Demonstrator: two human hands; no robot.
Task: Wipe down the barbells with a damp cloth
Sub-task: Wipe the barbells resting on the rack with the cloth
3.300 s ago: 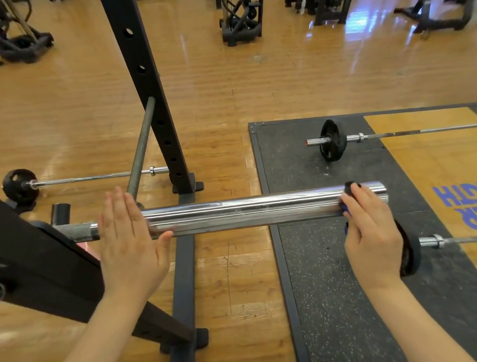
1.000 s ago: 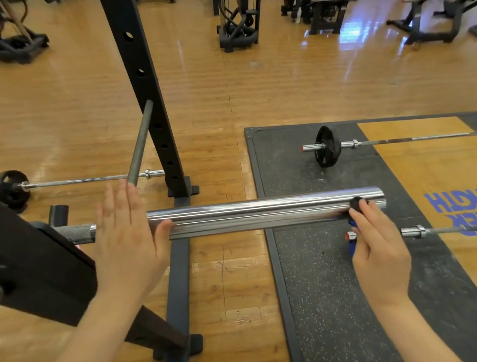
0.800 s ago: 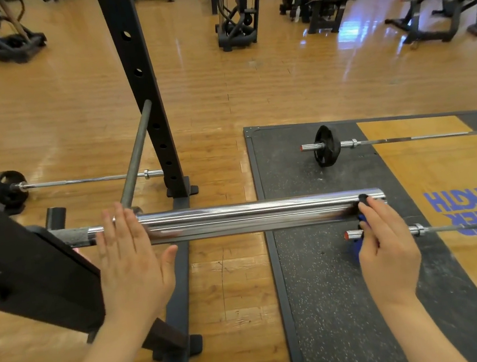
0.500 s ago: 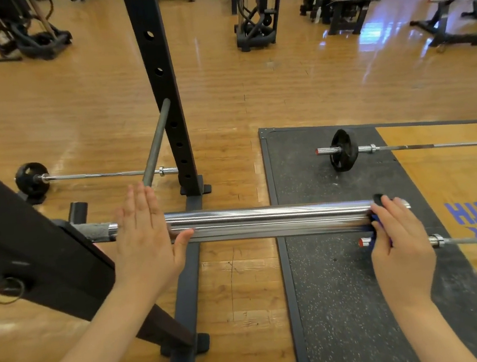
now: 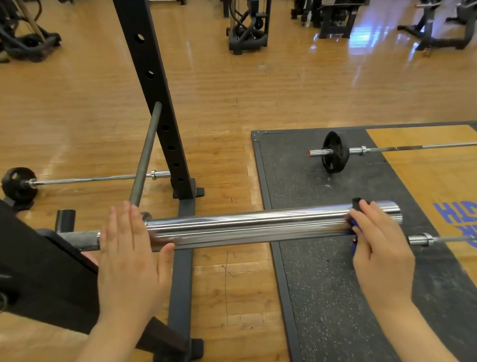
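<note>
Both hands on the chrome bar: left hand lies flat, fingers straight, near the rack end; right hand curls round a blue cloth, pressing it near the free end.

Black rack upright, rubber mat, gym machines on wooden floor

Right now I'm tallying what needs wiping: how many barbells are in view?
4. The racked chrome barbell under both hands; one on the wood floor at left; two on the black mat, far and near. The background machines may hide more.
</note>
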